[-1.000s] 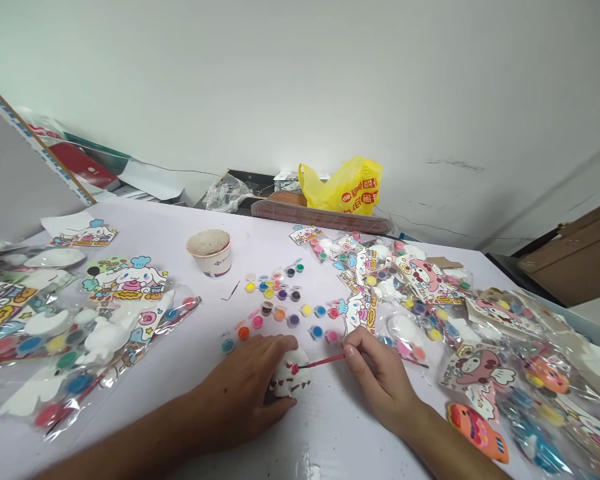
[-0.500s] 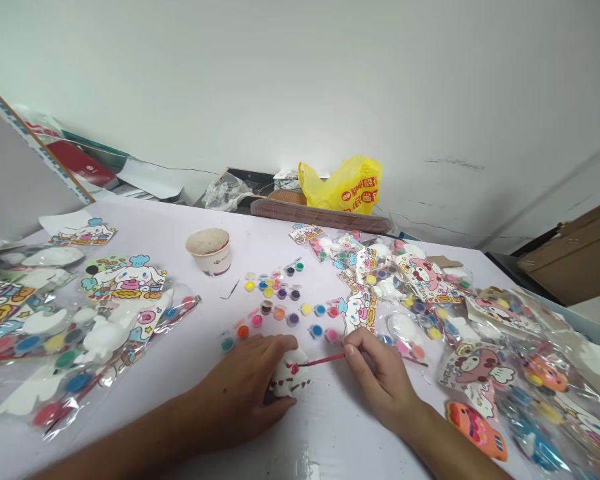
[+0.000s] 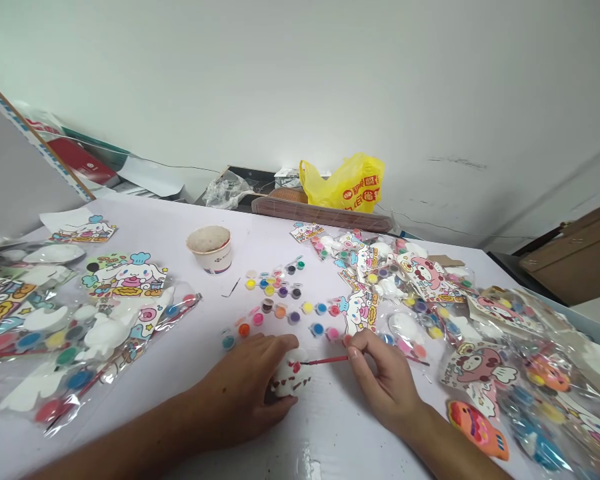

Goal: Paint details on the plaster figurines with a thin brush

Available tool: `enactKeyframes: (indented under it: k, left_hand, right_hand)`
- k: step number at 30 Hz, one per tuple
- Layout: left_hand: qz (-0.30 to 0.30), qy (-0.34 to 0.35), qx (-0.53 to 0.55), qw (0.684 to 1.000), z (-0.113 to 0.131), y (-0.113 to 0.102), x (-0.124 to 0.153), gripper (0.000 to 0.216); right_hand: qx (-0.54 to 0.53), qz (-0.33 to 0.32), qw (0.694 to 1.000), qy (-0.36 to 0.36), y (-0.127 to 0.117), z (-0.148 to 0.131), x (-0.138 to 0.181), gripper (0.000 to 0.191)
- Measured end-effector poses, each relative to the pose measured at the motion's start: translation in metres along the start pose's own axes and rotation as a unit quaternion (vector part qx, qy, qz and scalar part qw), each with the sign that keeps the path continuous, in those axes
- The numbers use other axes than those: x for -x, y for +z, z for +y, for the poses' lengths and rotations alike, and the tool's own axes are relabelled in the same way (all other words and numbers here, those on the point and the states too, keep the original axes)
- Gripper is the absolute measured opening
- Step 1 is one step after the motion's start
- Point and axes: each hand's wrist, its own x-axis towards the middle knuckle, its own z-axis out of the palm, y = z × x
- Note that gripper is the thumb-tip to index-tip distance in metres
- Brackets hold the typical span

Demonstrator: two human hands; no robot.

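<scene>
My left hand point(image 3: 243, 387) is wrapped round a small white plaster figure point(image 3: 291, 380) with red marks, holding it down on the white table point(image 3: 325, 433). My right hand point(image 3: 383, 377) pinches a thin red paintbrush point(image 3: 325, 361) whose tip touches the top of the figure. Just beyond the hands lie strips of small open paint pots point(image 3: 280, 303) in several colours.
A paper cup point(image 3: 210, 248) stands behind the pots. Clear packets of plaster shapes and paints point(image 3: 75, 327) cover the left side, and more packets point(image 3: 430, 293) cover the right. An orange painted figure point(image 3: 477, 430) lies near my right forearm. A yellow plastic bag point(image 3: 347, 183) sits by the wall.
The brush tip has crept a little up and right across the figure's top, and my right hand has shifted slightly with it. The left hand stays put.
</scene>
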Motion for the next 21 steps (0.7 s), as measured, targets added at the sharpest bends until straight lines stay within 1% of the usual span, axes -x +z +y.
enactKeyframes:
  k: [3,7,11,14,19,21]
  left_hand:
    - [-0.002,-0.002,-0.003,1.000,0.000,0.000,0.000,0.050]
    - [0.000,-0.004,-0.008,1.000,0.001,-0.001,-0.001,0.050]
    - [-0.002,0.002,-0.001,1.000,0.002,-0.002,-0.001,0.050]
    - [-0.007,0.001,0.003,1.000,0.002,-0.001,-0.001,0.050]
    - [0.007,0.011,0.000,1.000,-0.001,0.002,-0.001,0.053]
    - [0.005,0.012,0.000,1.000,-0.001,0.002,0.000,0.053]
  right_hand:
    - [0.005,0.004,1.000,-0.012,0.000,-0.003,0.000,0.020]
    - [0.013,0.027,0.998,-0.051,0.000,-0.009,0.000,0.020]
    - [0.026,0.043,0.998,-0.040,0.001,-0.008,0.001,0.020]
    - [0.028,0.033,0.998,-0.034,0.002,-0.007,0.000,0.021]
    - [0.035,0.030,0.997,-0.068,0.001,-0.013,-0.003,0.021]
    - [0.032,0.034,0.996,-0.070,0.000,-0.013,-0.003,0.021]
